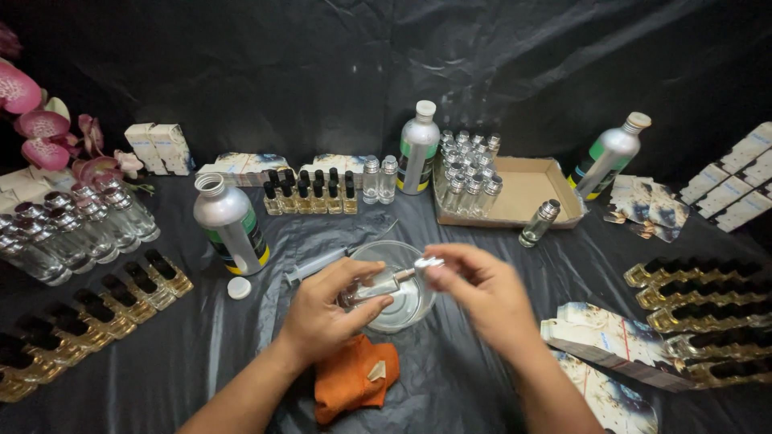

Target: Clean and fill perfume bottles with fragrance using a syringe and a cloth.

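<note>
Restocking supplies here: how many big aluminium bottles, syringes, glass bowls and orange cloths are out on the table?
Large aluminium bottles: 3 (open one at left, capped one at centre back, tilted one at right)
Syringes: 1
Glass bowls: 1
Orange cloths: 1
Total: 6

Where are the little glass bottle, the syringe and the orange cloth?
small glass bottle [371, 287], head view, on its clear body in the left hand.
syringe [315, 266], head view, on its barrel.
orange cloth [346, 390], head view, on its middle fold.
</note>
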